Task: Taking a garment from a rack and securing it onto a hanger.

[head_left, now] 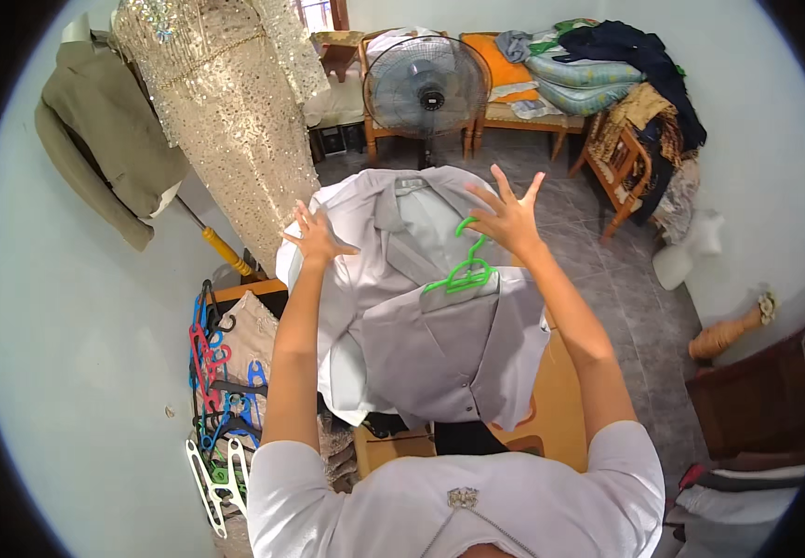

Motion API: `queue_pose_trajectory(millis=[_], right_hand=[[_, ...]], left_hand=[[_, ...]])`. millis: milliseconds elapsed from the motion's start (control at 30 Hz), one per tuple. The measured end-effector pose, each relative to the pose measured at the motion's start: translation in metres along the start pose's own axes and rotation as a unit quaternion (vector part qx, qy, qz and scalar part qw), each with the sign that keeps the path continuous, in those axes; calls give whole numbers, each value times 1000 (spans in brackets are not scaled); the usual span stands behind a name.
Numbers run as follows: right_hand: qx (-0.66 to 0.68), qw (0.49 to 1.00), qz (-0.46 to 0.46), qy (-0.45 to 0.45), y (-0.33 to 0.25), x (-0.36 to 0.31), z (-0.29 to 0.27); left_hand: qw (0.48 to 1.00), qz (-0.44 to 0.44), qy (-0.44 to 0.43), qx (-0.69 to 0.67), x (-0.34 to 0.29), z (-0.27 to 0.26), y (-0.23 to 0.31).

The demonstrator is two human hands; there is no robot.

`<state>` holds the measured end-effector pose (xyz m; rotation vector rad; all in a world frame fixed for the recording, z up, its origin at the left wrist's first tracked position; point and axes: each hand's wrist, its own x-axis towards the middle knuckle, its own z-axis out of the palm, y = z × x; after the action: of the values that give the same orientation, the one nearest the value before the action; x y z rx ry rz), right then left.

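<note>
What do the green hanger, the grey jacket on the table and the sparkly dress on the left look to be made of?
Green hanger: most likely moulded plastic, going by its bright uniform colour and smooth, thin bars.
Grey jacket: woven suit-type cloth with a matt to faint sheen; it lies in soft folds. Fibre cannot be told.
Sparkly dress: fabric covered with gold sequins, judging by the many small glints.

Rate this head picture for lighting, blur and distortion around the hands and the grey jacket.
Head view: even, soft daylight, no hard shadows or glare on the grey jacket. Left hand, right hand and green hanger are sharp. Fisheye bends the walls, and a black rim cuts the corners.
</note>
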<state>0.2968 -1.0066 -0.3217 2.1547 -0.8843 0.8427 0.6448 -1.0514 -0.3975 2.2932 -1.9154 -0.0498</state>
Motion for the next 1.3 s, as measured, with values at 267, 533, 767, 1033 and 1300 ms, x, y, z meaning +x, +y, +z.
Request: queue_pose_trajectory(millis=[267, 533, 767, 1033, 1300], right_hand=[[8, 993, 120, -17, 25, 5, 166], [95, 958, 189, -192, 43, -6, 260], [214, 930, 238, -180, 39, -1, 282], [194, 949, 233, -92, 50, 46, 313], [179, 945, 242, -124, 52, 83, 358]], left_hand=[[996, 20, -54, 70, 84, 35, 9], [992, 72, 90, -42, 71, 52, 5], [975, 146, 165, 20, 85, 29, 5], [959, 183, 202, 72, 144, -8, 0], [950, 120, 214, 192, 179, 24, -7]])
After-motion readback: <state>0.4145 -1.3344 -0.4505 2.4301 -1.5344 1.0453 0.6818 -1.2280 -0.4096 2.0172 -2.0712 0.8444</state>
